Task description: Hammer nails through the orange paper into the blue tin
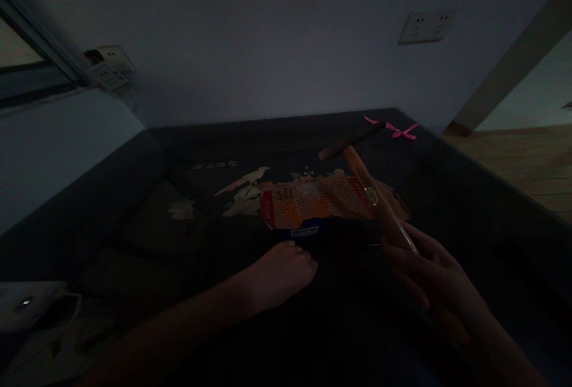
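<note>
Right hand: I see it point(440, 274) at near right, fingers wrapped round the hammer's wooden handle.
Left hand: resting point(283, 271) left of it, curled into a loose fist; I can't tell whether anything is inside.
Hammer: right of centre point(363, 175), handle running from near right to far left, its head at the far end, lying crosswise, nearer at left, farther at right.
Dotted packet: on the table point(451, 196), its right part point(313, 199) behind the handle in my view.
Pink ribbon: far right point(402, 132).

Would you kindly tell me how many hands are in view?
2: the left hand, curled, nearer the camera than the orange dotted item; the right hand, gripping the hammer.
</note>
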{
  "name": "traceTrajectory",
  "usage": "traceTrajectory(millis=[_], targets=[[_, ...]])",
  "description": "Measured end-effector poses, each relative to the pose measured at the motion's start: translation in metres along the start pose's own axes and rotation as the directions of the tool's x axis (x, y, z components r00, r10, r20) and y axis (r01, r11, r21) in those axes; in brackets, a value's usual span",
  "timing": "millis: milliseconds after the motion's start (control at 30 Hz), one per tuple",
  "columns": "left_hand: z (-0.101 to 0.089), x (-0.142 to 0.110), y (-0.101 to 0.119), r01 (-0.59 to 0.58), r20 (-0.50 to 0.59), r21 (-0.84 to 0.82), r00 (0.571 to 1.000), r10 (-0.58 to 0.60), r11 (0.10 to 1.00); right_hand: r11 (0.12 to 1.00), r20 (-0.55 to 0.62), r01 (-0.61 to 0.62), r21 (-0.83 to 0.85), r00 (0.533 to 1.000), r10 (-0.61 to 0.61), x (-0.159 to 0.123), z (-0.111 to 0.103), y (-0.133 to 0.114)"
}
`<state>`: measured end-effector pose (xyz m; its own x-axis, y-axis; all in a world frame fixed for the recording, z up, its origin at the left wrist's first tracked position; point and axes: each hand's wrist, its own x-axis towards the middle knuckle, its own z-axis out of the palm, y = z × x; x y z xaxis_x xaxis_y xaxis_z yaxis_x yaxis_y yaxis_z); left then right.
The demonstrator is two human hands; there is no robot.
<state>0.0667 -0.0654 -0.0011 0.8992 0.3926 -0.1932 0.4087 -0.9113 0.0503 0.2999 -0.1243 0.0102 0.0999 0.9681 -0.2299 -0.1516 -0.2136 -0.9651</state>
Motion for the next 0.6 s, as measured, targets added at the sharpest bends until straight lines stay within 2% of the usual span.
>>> traceTrajectory(millis=[133,200,267,333,367,467,500,567,600], targets=[[-0.028,-0.014,-0.002,-0.098,-0.112,-0.119,0.990,0.085,0.988,1.000,-0.011,-0.005,0.008,1.000,0.005,0.000,0.000,0.001],[-0.043,-0.021,-0.007,-0.146,-0.222,-0.206,0.970,0.099,0.968,1.000,-0.001,-0.016,0.026,1.000,0.016,0.001,-0.001,0.002],[-0.054,-0.025,-0.016,-0.159,-0.371,-0.287,0.928,0.043,0.945,0.999,0.010,-0.016,0.032,1.000,0.016,0.001,-0.002,0.003],[-0.056,-0.024,-0.029,-0.125,-0.532,-0.352,0.842,-0.088,0.928,1.000,0.027,-0.010,0.020,1.000,0.009,0.001,-0.001,0.003],[-0.055,-0.022,-0.036,-0.092,-0.604,-0.389,0.777,-0.179,0.917,1.000,0.031,-0.010,0.014,0.999,0.010,0.001,-0.001,0.003],[-0.042,-0.008,-0.056,-0.038,-0.716,-0.559,0.527,-0.459,0.828,0.999,0.018,-0.041,0.024,0.999,0.041,0.001,0.001,0.005],[-0.037,-0.002,-0.062,-0.077,-0.722,-0.608,0.466,-0.511,0.790,0.998,0.009,-0.055,0.035,0.998,0.054,0.001,0.002,0.005],[-0.027,0.010,-0.072,-0.175,-0.734,-0.653,0.388,-0.558,0.737,0.996,0.000,-0.074,0.044,0.997,0.074,0.001,0.003,0.007],[-0.023,0.014,-0.075,-0.203,-0.733,-0.663,0.374,-0.568,0.721,0.996,-0.003,-0.077,0.039,0.997,0.077,0.001,0.003,0.008]])
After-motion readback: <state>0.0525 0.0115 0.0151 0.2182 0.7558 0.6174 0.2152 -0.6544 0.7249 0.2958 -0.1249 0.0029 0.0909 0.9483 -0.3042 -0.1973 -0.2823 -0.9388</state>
